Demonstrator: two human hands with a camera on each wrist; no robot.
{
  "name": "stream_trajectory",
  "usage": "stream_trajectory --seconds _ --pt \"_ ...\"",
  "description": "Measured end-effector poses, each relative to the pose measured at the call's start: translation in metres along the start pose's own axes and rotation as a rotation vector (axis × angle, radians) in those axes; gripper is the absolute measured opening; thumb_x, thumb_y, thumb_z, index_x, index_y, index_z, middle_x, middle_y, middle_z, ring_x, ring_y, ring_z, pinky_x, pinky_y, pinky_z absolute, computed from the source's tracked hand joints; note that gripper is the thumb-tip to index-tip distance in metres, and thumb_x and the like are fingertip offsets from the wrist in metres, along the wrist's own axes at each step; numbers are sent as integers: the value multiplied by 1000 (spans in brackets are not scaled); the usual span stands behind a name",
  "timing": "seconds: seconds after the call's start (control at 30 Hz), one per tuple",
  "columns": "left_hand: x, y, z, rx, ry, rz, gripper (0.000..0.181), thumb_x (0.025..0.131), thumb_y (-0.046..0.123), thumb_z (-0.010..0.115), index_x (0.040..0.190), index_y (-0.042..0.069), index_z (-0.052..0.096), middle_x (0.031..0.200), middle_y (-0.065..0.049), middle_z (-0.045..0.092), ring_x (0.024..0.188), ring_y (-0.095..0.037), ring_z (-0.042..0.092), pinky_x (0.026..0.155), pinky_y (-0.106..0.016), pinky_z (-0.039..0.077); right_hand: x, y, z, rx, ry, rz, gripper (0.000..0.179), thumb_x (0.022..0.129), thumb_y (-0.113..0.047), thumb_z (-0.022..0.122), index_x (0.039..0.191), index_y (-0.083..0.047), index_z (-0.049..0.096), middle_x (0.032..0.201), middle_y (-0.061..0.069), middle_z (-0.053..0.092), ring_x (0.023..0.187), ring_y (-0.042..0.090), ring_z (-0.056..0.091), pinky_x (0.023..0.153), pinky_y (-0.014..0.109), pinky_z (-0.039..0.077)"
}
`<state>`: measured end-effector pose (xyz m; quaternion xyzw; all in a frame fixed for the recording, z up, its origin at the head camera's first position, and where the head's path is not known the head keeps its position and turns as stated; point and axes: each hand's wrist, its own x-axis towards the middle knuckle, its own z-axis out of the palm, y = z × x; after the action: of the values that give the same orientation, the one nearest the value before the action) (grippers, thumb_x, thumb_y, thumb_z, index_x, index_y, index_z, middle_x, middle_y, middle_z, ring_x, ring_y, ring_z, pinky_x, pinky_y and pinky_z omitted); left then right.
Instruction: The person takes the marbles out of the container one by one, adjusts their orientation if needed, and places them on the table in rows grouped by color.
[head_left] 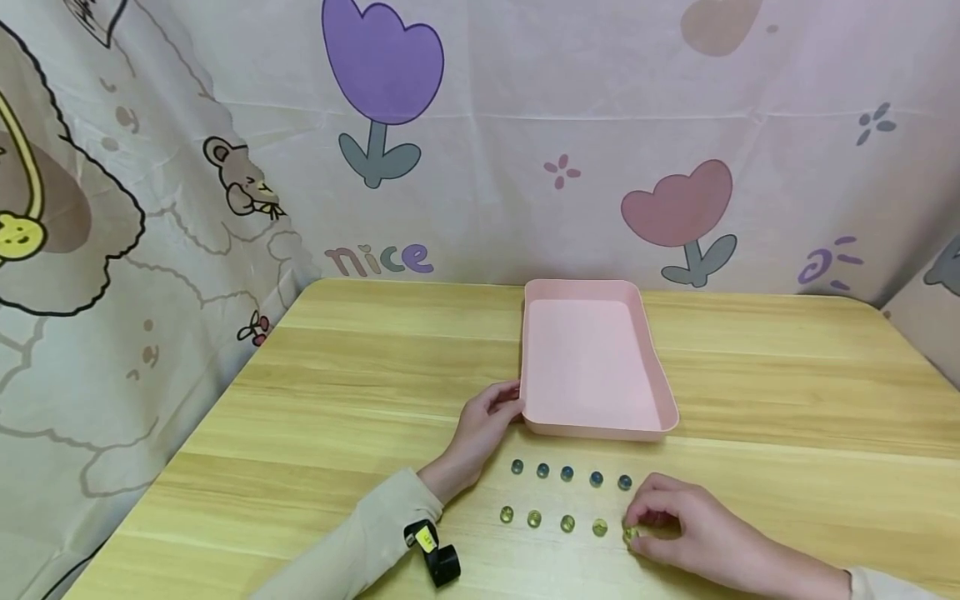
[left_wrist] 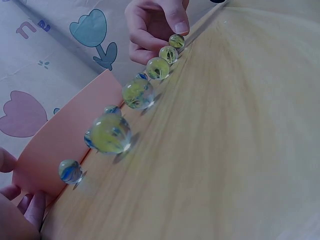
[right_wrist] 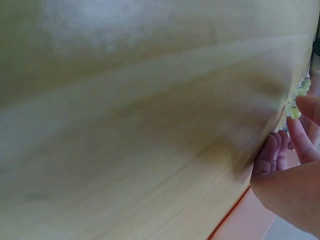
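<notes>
My right hand pinches a yellow-green glass marble between thumb and fingertips, at the right end of a row of similar yellow marbles. Behind that row lies a second one of blue marbles, roughly parallel to it. My left hand touches the outside of a pink rectangular tray near its front left corner. From the left wrist, its fingers show low against the tray wall. In the right wrist view, thumb and forefinger meet at the marble close over the wood.
The shallow tray stands behind both rows on a wooden table. A patterned cloth hangs along the back and left of the table. A black wrist camera is strapped to the left sleeve.
</notes>
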<state>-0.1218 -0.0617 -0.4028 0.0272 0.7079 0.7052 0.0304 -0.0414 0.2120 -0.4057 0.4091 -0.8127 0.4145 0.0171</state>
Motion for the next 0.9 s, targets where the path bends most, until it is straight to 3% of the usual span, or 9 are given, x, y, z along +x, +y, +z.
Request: stream_trajectory --seconds 0.67,0.9 --pt "-1 1 0 3 1 -3 38 94 10 61 129 -5 55 117 -13 61 100 -19 59 91 -31 52 -1 2 2 -35 15 -34 28 72 3 79 89 -16 66 89 -8 56 77 3 53 61 18 50" --pt "0 -1 -1 24 4 2 39 93 9 61 129 -6 55 116 -12 62 99 -19 60 89 -32 53 -1 1 1 -23 8 -10 27 73 2 79 90 -15 66 89 -8 56 78 3 53 61 18 50"
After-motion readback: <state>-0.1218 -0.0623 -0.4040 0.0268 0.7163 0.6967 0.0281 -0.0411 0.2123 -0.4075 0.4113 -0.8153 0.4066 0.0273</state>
